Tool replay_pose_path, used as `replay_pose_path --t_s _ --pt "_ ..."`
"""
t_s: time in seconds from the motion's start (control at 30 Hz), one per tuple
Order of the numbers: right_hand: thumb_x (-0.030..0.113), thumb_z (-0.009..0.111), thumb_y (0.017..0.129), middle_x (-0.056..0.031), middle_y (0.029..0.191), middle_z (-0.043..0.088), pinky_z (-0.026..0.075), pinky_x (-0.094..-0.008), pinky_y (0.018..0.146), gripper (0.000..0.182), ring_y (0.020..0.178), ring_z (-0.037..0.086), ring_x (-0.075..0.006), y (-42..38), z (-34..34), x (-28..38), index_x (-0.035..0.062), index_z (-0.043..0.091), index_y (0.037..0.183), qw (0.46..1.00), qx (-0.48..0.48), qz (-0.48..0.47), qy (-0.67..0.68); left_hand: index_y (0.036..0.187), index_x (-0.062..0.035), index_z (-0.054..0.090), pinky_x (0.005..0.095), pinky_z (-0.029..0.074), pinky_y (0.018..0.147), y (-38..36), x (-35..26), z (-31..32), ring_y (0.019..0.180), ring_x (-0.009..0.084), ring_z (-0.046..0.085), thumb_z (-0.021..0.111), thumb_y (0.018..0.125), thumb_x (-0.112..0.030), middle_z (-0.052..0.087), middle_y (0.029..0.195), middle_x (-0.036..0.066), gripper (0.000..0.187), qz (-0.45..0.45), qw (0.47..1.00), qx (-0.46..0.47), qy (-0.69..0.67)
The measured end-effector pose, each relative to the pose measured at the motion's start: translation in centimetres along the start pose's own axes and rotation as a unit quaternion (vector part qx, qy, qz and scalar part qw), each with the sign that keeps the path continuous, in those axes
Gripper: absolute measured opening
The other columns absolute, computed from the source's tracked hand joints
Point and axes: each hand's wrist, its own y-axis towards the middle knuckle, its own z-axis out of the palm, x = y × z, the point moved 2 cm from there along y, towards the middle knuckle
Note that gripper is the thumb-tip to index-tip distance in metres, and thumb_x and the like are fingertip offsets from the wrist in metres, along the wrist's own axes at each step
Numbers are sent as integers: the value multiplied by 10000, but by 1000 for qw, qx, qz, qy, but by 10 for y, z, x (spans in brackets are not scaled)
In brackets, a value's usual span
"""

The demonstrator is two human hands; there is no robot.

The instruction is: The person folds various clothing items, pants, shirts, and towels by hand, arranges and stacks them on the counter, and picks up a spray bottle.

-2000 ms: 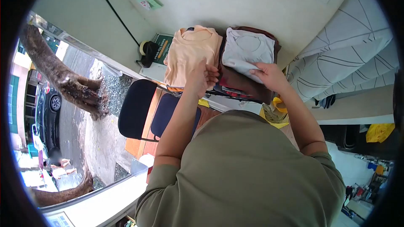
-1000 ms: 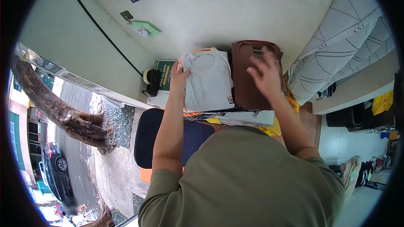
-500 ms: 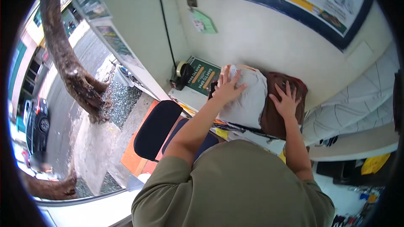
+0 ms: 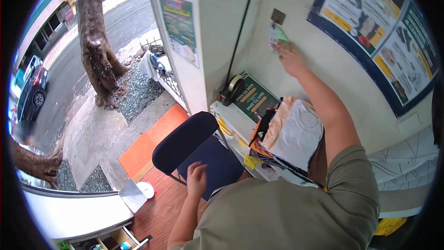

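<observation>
My right hand [image 4: 292,60] reaches up to the wall, its fingertips at the green paper slip [image 4: 281,36] that hangs below a small dark plate [image 4: 278,16]. Whether the fingers grip the slip is hard to make out. Over the dark blue chair seat [image 4: 210,166], my left hand [image 4: 197,179] hangs with its fingers loosely curled, and what they hold, if anything, is hidden. Folded clothes, with a light grey garment [image 4: 298,134] on top, lie in a stack below my right arm. A brown garment [image 4: 319,164] shows partly beside them.
The chair's backrest [image 4: 182,142] stands left of the clothes. A tape dispenser [image 4: 230,90] and a green sign [image 4: 254,99] are on the white surface by the wall. Through the glass at left are a tree trunk [image 4: 95,37] and a car [image 4: 34,88].
Both hands have left the clothes. My right hand has moved up to the green slip, and my left hand has come down over the chair. The view has shifted, showing more floor at left.
</observation>
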Motion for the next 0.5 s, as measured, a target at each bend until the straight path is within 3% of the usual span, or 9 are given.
replay_pose_path --t_s 0.07,0.17,0.23,0.27,0.37,0.5 --pt "105 443 918 -30 1528 380 253 -461 1159 398 1434 296 -232 11 -2 -14 59 608 1278 997 69 16 33 1022 -50 688 343 524 808 -41 50 -29 1080 300 578 578 841 40 551 1152 153 230 -54 996 -59 33" --pt "74 469 911 -58 1495 430 323 -422 1128 414 1372 399 -243 17 12 -29 85 597 1304 990 -17 45 135 986 -13 679 334 512 808 -105 102 -58 1058 305 566 559 851 15 533 1121 163 183 -192 974 -114 30" --pt "62 493 915 -69 1475 457 369 -378 1093 426 1313 467 -245 23 15 -39 111 579 1330 936 -58 116 327 970 1 675 326 505 814 -136 134 -67 1043 304 562 554 857 -8 525 1105 167 166 -244 959 -118 90" --pt "56 506 918 -75 1465 471 392 -356 1076 435 1284 500 -247 26 17 -45 123 570 1343 892 -77 152 418 970 0 676 331 502 817 -145 143 -69 1039 304 560 559 857 -21 525 1104 171 164 -252 956 -112 96" --pt "40 536 918 -84 1476 457 435 -312 1027 475 1251 531 -249 34 28 -66 142 530 1382 818 -146 193 521 970 -1 677 351 496 827 -167 162 -66 1028 308 561 574 854 -58 530 1104 179 165 -271 952 -88 115" --pt "59 554 931 -92 1479 452 430 -309 1029 472 1268 520 -228 36 24 -74 155 524 1393 805 -120 200 546 981 2 677 382 493 841 -167 175 -50 1000 321 579 593 847 -78 539 1114 185 177 -285 949 -65 116"
